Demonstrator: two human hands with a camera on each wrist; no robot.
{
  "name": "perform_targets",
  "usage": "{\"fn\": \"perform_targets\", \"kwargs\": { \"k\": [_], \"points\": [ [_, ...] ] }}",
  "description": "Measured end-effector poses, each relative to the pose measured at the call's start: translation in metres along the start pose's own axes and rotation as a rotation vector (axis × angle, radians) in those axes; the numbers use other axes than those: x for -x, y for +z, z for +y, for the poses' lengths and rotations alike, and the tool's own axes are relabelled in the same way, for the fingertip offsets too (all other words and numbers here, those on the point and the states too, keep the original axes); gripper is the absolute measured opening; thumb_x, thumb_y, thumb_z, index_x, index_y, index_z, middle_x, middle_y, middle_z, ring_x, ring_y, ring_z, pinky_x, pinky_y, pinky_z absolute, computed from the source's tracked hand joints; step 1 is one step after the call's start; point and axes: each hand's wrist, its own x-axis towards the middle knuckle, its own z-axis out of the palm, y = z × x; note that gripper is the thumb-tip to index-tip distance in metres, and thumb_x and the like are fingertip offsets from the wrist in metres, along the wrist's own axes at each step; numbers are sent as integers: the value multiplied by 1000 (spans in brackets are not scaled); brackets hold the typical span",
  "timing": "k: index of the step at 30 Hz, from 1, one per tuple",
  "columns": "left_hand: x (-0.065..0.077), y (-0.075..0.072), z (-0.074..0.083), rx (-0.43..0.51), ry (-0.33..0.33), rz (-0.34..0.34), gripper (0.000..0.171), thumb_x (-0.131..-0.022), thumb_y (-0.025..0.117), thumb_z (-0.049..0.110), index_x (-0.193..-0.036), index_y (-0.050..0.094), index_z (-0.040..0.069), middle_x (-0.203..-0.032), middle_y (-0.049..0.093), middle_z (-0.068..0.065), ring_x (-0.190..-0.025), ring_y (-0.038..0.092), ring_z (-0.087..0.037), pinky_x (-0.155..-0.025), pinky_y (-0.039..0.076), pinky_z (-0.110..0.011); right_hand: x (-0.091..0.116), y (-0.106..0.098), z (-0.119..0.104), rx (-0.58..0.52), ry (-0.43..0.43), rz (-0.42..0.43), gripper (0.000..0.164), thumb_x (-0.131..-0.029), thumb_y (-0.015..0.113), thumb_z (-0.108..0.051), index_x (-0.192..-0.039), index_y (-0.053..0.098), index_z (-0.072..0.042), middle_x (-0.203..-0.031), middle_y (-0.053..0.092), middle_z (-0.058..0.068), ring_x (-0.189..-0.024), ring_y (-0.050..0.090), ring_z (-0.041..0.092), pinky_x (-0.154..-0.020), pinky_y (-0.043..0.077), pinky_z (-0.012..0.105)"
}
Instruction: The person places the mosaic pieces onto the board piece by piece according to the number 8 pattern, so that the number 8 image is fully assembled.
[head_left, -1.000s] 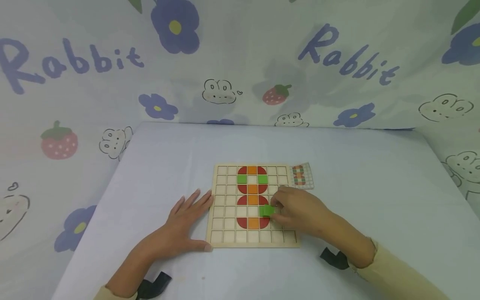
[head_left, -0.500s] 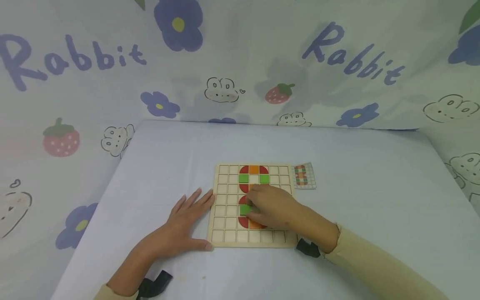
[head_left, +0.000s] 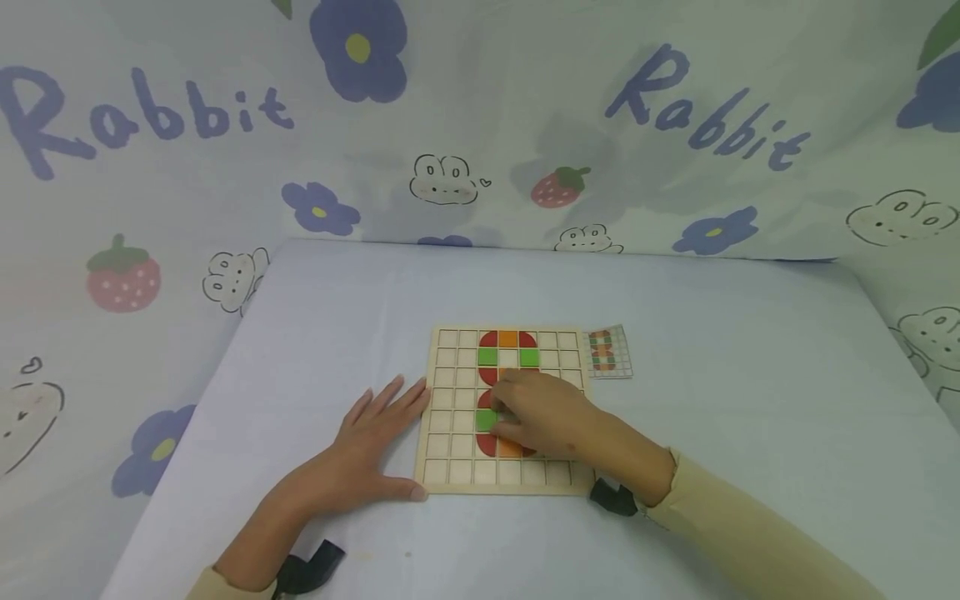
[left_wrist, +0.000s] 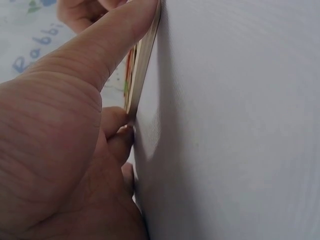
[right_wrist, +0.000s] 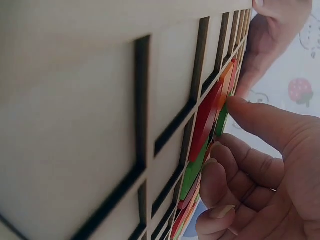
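A wooden grid board (head_left: 438, 458) lies on the table, holding red rounded-corner tiles, orange square tiles (head_left: 507, 339) and green square tiles. My left hand (head_left: 360, 462) rests flat with spread fingers against its left edge, thumb at the near left corner; the left wrist view shows the thumb (left_wrist: 95, 47) along the board's side. Over the lower pattern, my right hand (head_left: 543, 412) pinches a green tile (head_left: 487, 420) sitting in its cell. In the right wrist view, thumb and forefinger lie either side of that green tile (right_wrist: 222, 119). The hand covers the tiles right of it.
A small pattern card (head_left: 610, 352) lies at the board's upper right edge. White cloth covers the table (head_left: 735, 358), and a printed curtain (head_left: 480, 108) stands behind it. Black straps (head_left: 309, 571) sit at both wrists.
My right hand has moved left across the board from the right-hand green cell to the left one. The green tile there now lies flatter in its cell. The left hand stays put.
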Motion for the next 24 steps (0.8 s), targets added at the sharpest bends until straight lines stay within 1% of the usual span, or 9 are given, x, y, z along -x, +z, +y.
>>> {"fn": "perform_targets", "kwargs": {
  "k": [5,8,12,16,19,24],
  "points": [
    [1,0,-1,0,4,3,121,-73,92,51,-169,23,21,-174,13,9,-161,-2,-26,-127,-6,-55,2,-1,0,8,-20,14,20,-96,77,-34,-107,77,-17,-102,66,-8,-87,59,8,-79,56,26],
    [1,0,-1,2,6,3,122,-73,92,52,-169,23,21,-174,13,9,-161,-2,-26,-127,-6,-55,5,-1,1,12,-24,37,15,-97,74,-29,-106,76,-18,-99,64,-9,-86,58,9,-78,56,27],
    [1,-1,-1,2,4,3,121,-74,91,52,-169,22,21,-175,12,8,-161,-3,-26,-127,-6,-55,8,-2,3,-1,-48,60,5,-97,70,-20,-100,73,-18,-93,60,-10,-83,55,9,-74,54,26],
    [2,-1,-1,1,2,6,121,-74,91,53,-169,23,21,-175,13,8,-161,-3,-26,-127,-5,-55,5,-1,2,-10,-66,55,6,-98,70,-19,-101,75,-19,-94,62,-11,-84,56,9,-74,54,26],
    [2,-1,-1,3,3,4,120,-74,91,53,-169,23,22,-174,13,9,-161,-3,-26,-127,-5,-55,3,0,0,1,-54,46,7,-98,72,-21,-103,76,-20,-97,65,-10,-85,57,8,-75,55,26],
    [2,-1,0,8,12,7,120,-75,89,55,-168,24,20,-175,14,6,-161,-2,-28,-126,-4,-59,3,-1,-1,12,-32,33,2,-98,73,-23,-99,73,-21,-95,62,-11,-83,56,8,-72,53,24]
  ]
}}
